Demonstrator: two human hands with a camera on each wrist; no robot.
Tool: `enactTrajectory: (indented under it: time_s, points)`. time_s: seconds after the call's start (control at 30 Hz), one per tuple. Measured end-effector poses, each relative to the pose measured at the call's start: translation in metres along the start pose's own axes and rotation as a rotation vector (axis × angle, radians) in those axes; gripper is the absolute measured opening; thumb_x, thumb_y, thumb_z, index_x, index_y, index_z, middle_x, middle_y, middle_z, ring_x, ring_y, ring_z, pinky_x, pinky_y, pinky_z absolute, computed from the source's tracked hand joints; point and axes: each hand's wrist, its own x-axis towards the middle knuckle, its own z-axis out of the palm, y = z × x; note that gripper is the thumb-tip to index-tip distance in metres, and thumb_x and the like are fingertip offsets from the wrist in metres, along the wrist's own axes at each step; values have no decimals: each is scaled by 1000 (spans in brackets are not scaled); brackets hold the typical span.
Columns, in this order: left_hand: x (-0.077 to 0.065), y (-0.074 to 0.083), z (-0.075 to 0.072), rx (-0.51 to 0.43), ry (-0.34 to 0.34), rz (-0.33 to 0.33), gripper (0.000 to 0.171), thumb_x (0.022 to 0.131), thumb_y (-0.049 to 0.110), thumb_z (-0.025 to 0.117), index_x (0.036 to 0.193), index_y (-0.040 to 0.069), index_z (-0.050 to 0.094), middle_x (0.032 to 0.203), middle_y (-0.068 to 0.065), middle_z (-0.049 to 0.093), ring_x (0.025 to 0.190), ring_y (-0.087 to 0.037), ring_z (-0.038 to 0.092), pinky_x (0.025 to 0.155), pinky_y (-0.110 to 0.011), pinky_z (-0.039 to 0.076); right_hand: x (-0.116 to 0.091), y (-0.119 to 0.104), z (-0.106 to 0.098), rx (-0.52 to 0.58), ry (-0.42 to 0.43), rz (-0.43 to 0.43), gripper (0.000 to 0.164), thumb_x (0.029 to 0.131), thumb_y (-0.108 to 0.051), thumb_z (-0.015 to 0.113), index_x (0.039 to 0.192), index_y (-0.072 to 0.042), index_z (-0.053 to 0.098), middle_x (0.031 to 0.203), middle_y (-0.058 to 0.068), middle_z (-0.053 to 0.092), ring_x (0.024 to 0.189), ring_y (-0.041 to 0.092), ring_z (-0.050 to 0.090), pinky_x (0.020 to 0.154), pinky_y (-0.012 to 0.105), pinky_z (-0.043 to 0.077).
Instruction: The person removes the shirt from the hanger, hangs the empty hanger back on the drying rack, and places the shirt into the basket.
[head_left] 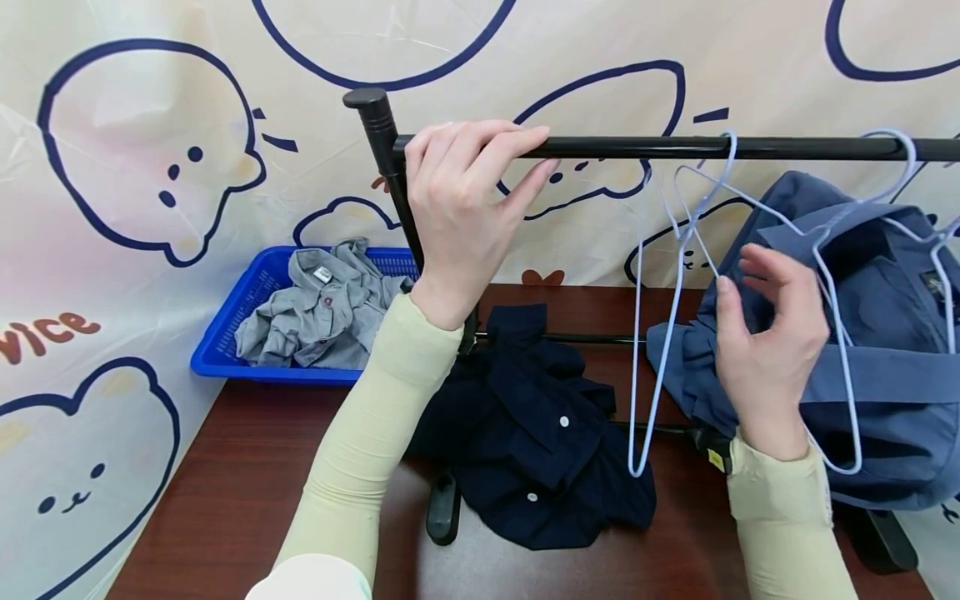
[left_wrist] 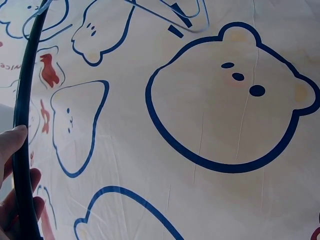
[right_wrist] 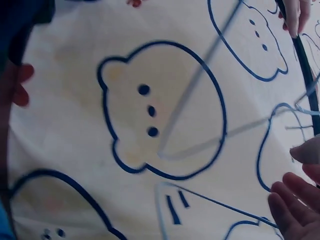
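My left hand (head_left: 468, 196) grips the black rail (head_left: 622, 147) of a clothes rack near its left end, fingers over the top and thumb below. In the left wrist view, the fingers (left_wrist: 31, 187) curl round the rail. My right hand (head_left: 776, 342) is raised among light blue wire hangers, its fingers parted from the thumb and nothing gripped between them. One hanger (head_left: 637, 473) dangles from the rail to the left of that hand. A second hanger (head_left: 912, 167) is hooked farther right. Below the rail lies a crumpled navy shirt (head_left: 540, 450) with white buttons.
A blue plastic basket (head_left: 217, 342) holds a crumpled grey shirt (head_left: 322, 308) at the back left of the brown table (head_left: 262, 467). A bulky blue-grey cloth item (head_left: 892, 417) fills the right side behind the hangers. A black rack foot (head_left: 443, 510) sticks out by the navy shirt.
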Motion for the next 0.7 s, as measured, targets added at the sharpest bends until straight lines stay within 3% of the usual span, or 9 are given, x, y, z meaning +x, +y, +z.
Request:
enactTrajectory:
  time_s: [0.17, 0.37, 0.47, 0.6, 0.7]
  points:
    - [0, 0, 1, -4, 4, 5, 24, 94, 36, 75, 105, 16, 82, 101, -1, 75, 99, -22, 63, 99, -36, 37, -22, 15, 4, -2, -183, 28, 40, 95, 9, 64, 133, 1, 62, 128, 15, 64, 111, 32, 62, 94, 18, 45]
    - [0, 0, 1, -9, 10, 10, 24, 94, 36, 75, 105, 16, 82, 101, -2, 74, 99, -23, 63, 99, -36, 37, -46, 33, 4, -23, -363, 99, 50, 97, 7, 63, 144, -5, 53, 137, 13, 59, 116, 33, 60, 93, 14, 43]
    - [1, 0, 1, -9, 6, 5, 24, 94, 36, 75, 106, 16, 82, 102, -2, 74, 100, -22, 63, 99, -36, 37, -56, 39, 2, -34, -496, 139, 53, 99, 0, 64, 149, -6, 48, 140, 15, 55, 120, 36, 58, 96, 31, 48]
    - [0, 1, 0, -12, -5, 3, 24, 95, 34, 74, 107, 14, 81, 103, -3, 74, 102, -23, 62, 102, -36, 36, -68, 43, 1, -52, -736, 204, 60, 101, -21, 66, 154, -8, 40, 148, 19, 46, 126, 41, 51, 94, 58, 47]
    - [-2, 1, -2, -20, -19, 15, 24, 96, 31, 73, 110, 12, 80, 106, -4, 73, 105, -24, 61, 105, -37, 35, -77, 46, 3, -73, -912, 231, 68, 102, -37, 64, 157, -8, 37, 155, 21, 36, 135, 43, 42, 99, 64, 42]
